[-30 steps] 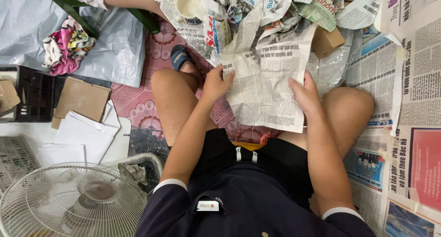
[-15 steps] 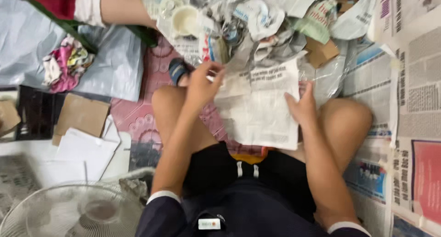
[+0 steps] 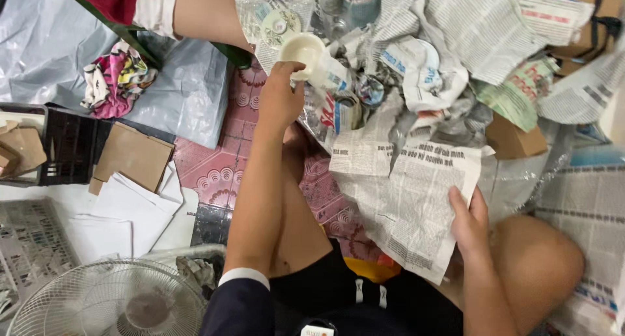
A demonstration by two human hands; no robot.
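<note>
Left hand (image 3: 278,100) is extended forward over the floor, fingers closed on the rim of a small cream cup (image 3: 303,51), which sits at the near edge of a heap of crumpled newspaper (image 3: 416,62). Right hand (image 3: 470,220) is clamped on the lower right edge of a flat newspaper sheet (image 3: 407,193), thumb on top and fingers underneath; the sheet is spread across the lap between both knees and reaches up to the heap. Cup handling: it appears rigid and light, probably ceramic or hard plastic, though the view does not settle which; if ceramic it is brittle and will chip against other hard pieces in the heap. The rim pinch shown is adequate for a lift; a grasp around the body would be more secure, since a glazed wall is likely slippery. Sheet handling: thin, limp, easily torn; hold it at an edge or corner and keep it supported by the lap. Surroundings: patterned red mat (image 3: 215,173) beneath the legs; grey plastic bag (image 3: 176,95) to the left with a bundle of coloured cloth (image 3: 116,79) lying on it; brown cardboard pieces (image 3: 133,155) and white paper (image 3: 130,209) near the left knee; white fan grille (image 3: 107,303) at lower left. Another person's leg (image 3: 202,14) enters at the top of the view.
</note>
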